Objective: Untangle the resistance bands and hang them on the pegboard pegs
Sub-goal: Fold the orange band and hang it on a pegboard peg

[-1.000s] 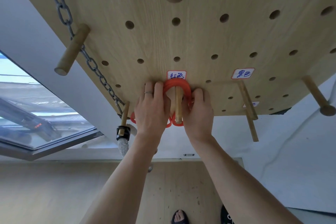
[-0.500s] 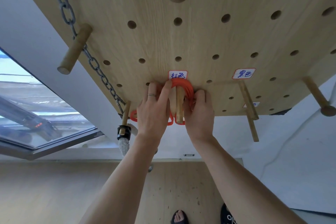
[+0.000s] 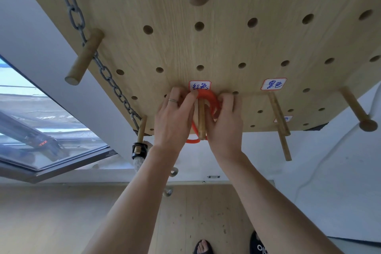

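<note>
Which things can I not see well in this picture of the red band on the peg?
- Head view: most of the red band is hidden behind the left hand and right hand; each grip is unclear.
- The peg base is covered by the band.
- The chain is cut off by the top edge.
- The small lower label is partly hidden by a peg.

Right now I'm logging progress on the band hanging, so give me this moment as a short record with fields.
band: red resistance band looped over the top of a wooden peg
label: white tag with handwriting just above that peg
left hand: left hand, ring on one finger, fingers curled on the band's left side
right hand: right hand, fingers curled on the band's right side
board: wooden pegboard with several other pegs
other items: metal chain draped over a peg at left
stage: band on peg, both hands on it
</note>
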Tool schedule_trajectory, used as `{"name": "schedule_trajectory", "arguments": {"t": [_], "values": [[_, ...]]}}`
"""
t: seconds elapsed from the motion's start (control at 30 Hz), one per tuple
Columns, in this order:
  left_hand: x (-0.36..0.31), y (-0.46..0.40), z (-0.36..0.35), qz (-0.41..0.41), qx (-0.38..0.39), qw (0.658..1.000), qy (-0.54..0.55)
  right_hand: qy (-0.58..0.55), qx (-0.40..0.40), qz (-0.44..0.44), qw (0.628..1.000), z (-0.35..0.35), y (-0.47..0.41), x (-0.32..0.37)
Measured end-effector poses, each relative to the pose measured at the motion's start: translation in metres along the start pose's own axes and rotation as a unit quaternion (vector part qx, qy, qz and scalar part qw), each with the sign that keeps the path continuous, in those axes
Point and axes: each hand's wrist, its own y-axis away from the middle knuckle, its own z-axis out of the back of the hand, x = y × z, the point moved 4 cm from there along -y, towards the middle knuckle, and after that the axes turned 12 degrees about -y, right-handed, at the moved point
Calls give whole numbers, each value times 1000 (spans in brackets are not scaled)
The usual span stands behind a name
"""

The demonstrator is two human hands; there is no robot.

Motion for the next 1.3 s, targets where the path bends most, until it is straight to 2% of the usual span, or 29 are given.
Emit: {"name": "schedule_trajectory", "arguments": {"t": [0.1, 0.3, 0.47, 0.6, 0.77, 0.93, 1.07, 1.2, 1.3], "values": [[-2, -2, 7, -5, -21, 1000, 2, 20, 8, 40, 999, -1, -4, 2], [3, -6, 9, 4, -37, 999, 37, 37, 22, 48, 998, -4, -7, 0], [0, -7, 16, 7, -20, 999, 26, 38, 27, 47, 998, -3, -8, 0], [-5, -7, 30, 30, -7, 999, 7, 18, 35, 27, 999, 5, -4, 2], [-6, 16, 50, 39, -12, 999, 12, -31, 56, 46, 997, 19, 16, 6], [-6, 83, 62, 76, 3, 996, -37, -33, 170, 10, 985, 18, 71, -5], [-4, 157, 70, 134, 34, 988, -73, -32, 297, -19, 954, 17, 134, -10], [7, 252, 80, 225, 68, 967, -97, -25, 452, -29, 891, 8, 206, -15], [17, 336, 83, 331, 87, 934, -104, 3, 545, 3, 838, 0, 266, -21]]}}
